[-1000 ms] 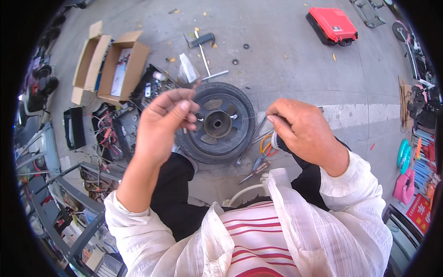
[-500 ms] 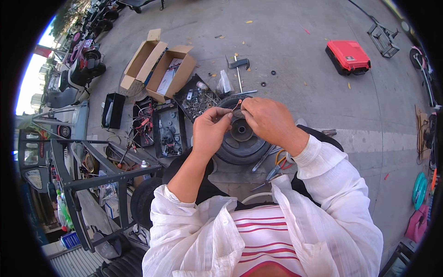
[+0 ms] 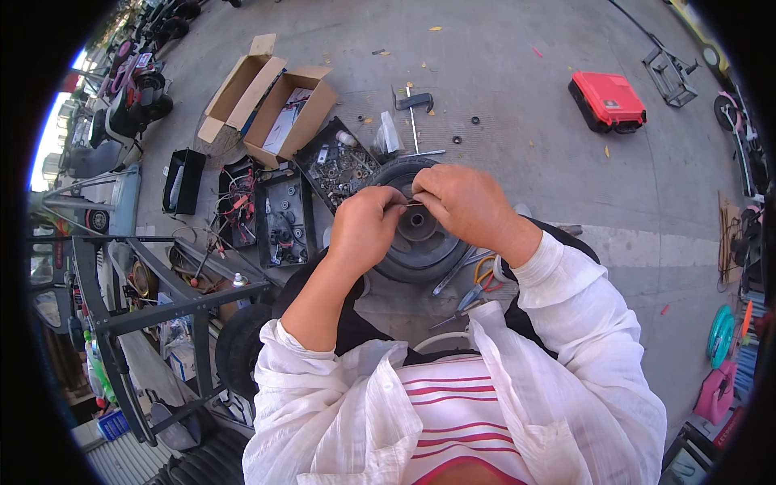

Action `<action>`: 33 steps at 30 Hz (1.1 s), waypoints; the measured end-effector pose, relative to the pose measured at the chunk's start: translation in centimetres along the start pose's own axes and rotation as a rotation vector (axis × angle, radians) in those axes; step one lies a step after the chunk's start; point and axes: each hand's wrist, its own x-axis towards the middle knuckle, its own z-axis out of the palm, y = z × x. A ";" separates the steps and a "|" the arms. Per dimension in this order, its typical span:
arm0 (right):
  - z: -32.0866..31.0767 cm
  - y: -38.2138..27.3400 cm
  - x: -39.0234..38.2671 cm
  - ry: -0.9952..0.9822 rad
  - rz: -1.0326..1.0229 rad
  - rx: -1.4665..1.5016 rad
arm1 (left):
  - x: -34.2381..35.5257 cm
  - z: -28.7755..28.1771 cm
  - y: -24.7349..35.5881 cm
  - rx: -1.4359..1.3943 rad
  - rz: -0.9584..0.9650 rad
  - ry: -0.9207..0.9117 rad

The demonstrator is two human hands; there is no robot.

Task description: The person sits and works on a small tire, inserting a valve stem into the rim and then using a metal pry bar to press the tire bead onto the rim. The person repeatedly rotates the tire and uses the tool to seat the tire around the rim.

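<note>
Both left hand point(image 3: 361, 228) and right hand point(image 3: 474, 206), grip pinching thin reddish strand point(image 3: 414, 204), round rubber tyre point(image 3: 412, 272) beneath

a: so what's everything made of here?
b: tyre point(image 3: 400, 272) looks like matt black rubber. the hub point(image 3: 418, 224) in the middle is dull grey metal.
a: and the thin reddish strand point(image 3: 414, 204)?
b: too small to tell tbh. t-shaped bar point(image 3: 428, 152) is shinier, bare metal by the look of it.
a: red case point(image 3: 608, 95) is plastic, right?
b: yeah, hard smooth stuff with a slight sheen. cardboard boxes point(image 3: 305, 124) are plain matt, clear bag point(image 3: 389, 132) is crinkly plastic.
a: clothes?
b: white overshirt point(image 3: 598, 380) is thin crinkled cloth, striped top point(image 3: 453, 412) looks smoother. ground point(image 3: 533, 178) is matt concrete, and the frame point(image 3: 162, 314) is dark painted metal.
</note>
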 end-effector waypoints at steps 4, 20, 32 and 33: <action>0.2 0.6 0.8 -0.051 0.264 0.534 | 0.1 -1.7 -0.2 -0.496 -0.109 -0.147; 1.5 -1.7 1.8 0.028 0.296 0.670 | -0.4 -3.6 -1.5 -0.997 -0.209 -0.116; 0.6 -2.1 1.6 -0.004 0.321 0.704 | -0.4 -3.6 -1.6 -1.042 -0.151 -0.097; 0.8 -2.7 1.3 0.034 0.284 0.644 | -0.3 -3.8 -1.3 -1.076 -0.221 -0.043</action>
